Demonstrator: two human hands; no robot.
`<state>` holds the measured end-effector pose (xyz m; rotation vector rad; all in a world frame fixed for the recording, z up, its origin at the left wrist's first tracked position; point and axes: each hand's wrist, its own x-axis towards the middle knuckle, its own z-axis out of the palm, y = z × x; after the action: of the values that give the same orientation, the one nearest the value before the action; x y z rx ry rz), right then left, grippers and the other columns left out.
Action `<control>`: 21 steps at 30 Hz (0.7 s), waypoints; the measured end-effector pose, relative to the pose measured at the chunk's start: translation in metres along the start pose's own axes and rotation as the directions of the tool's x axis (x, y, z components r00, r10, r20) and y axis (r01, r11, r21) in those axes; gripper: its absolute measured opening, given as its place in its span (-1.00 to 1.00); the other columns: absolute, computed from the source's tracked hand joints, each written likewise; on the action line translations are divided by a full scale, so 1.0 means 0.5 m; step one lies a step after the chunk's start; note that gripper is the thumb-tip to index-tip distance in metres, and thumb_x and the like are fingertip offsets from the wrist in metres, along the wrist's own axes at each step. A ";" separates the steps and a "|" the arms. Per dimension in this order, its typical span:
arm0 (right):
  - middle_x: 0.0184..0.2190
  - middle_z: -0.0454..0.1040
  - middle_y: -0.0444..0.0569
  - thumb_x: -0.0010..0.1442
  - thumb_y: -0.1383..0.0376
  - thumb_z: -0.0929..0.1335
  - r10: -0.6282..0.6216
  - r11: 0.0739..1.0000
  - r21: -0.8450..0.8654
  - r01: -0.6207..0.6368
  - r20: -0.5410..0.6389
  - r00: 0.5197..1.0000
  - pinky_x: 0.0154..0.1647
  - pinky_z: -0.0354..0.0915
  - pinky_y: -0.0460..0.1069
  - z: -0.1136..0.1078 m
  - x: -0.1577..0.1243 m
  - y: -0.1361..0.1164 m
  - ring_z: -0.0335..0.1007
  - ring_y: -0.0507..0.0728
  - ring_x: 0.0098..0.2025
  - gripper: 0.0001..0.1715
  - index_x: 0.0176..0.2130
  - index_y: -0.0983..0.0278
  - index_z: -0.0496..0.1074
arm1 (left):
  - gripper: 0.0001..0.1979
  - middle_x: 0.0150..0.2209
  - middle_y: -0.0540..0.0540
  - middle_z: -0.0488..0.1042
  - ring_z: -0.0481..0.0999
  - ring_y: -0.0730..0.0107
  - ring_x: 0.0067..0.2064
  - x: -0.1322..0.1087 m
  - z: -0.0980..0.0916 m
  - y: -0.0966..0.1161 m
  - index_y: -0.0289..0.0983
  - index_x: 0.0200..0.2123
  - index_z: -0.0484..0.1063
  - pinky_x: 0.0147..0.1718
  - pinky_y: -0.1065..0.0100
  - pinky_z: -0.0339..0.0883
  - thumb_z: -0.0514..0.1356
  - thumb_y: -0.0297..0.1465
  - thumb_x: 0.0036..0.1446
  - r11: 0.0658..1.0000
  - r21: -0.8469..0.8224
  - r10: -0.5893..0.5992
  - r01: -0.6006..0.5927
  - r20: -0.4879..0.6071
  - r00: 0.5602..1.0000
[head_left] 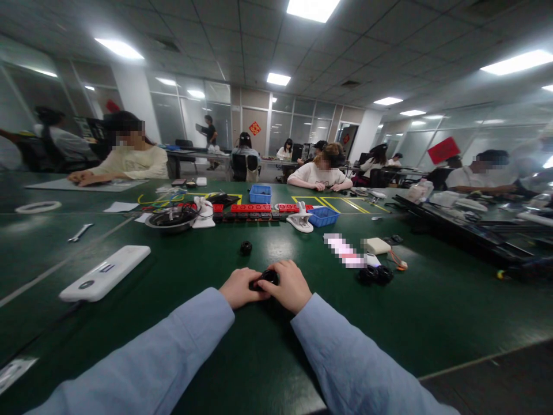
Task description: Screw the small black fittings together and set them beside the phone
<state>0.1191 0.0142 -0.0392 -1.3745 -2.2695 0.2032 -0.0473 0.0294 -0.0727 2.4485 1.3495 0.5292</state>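
Both my hands are closed around a small black round part (270, 277) low over the green table. My left hand (241, 288) grips it from the left, with the thumb along its near side. From the right, my right hand (292, 286) curls over it, fingers on the far side and thumb in front. The fingers cover much of the part, so its exact kind does not show. A similar black ringed piece (246, 248) rests on the table just beyond my left hand. Two more black round pieces (375, 275) lie together to the right.
A white power bank-like device (106, 273) with a cable and a wrench (80, 232) lie left. Ahead are a red-and-black strip (250, 208), white clamps (299, 218), blue bins (323, 217) and a round dish (170, 219). A long black frame (458, 230) lies right. Several people sit beyond.
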 end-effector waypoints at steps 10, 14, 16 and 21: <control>-0.31 0.43 0.02 0.04 0.15 0.39 -0.010 1.000 -0.004 0.010 0.008 1.000 -0.20 0.14 0.01 -0.001 0.001 -0.001 0.24 0.14 -0.22 -0.68 -0.25 0.33 0.46 | -0.68 -0.50 0.02 0.35 0.32 0.34 -0.39 0.000 0.002 -0.003 -0.27 -0.56 0.30 -0.41 0.38 0.09 0.19 -0.14 -0.04 1.000 -0.018 0.014 -0.014 -0.011 1.000; -0.30 0.44 0.01 0.04 0.20 0.39 -0.021 1.000 -0.011 0.021 0.020 1.000 -0.19 0.13 0.01 -0.002 0.000 -0.004 0.22 0.13 -0.22 -0.70 -0.24 0.33 0.46 | -0.68 -0.51 0.02 0.34 0.32 0.35 -0.40 0.000 0.001 -0.003 -0.27 -0.56 0.29 -0.41 0.38 0.09 0.19 -0.13 -0.04 1.000 -0.022 0.021 -0.021 -0.009 1.000; -0.29 0.44 0.00 0.04 0.21 0.38 -0.033 0.999 -0.013 0.034 0.032 0.999 -0.19 0.12 0.00 -0.003 -0.001 -0.006 0.21 0.13 -0.23 -0.71 -0.23 0.31 0.47 | -0.68 -0.51 0.01 0.34 0.32 0.34 -0.40 0.001 0.002 -0.004 -0.27 -0.55 0.30 -0.41 0.38 0.09 0.18 -0.12 -0.05 1.000 -0.019 0.017 -0.017 -0.010 1.000; -0.27 0.43 -0.01 0.04 0.26 0.36 -0.056 0.998 -0.023 0.058 0.051 0.997 -0.19 0.10 0.01 -0.005 -0.005 -0.011 0.17 0.14 -0.21 -0.68 -0.15 0.24 0.47 | -0.69 -0.51 0.01 0.33 0.32 0.32 -0.40 0.003 0.006 -0.006 -0.27 -0.56 0.31 -0.42 0.38 0.10 0.19 -0.13 -0.08 1.000 -0.006 -0.005 0.005 -0.018 1.000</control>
<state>0.1170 0.0092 -0.0357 -1.3288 -2.3563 0.1937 -0.0477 0.0319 -0.0763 2.4404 1.3586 0.5548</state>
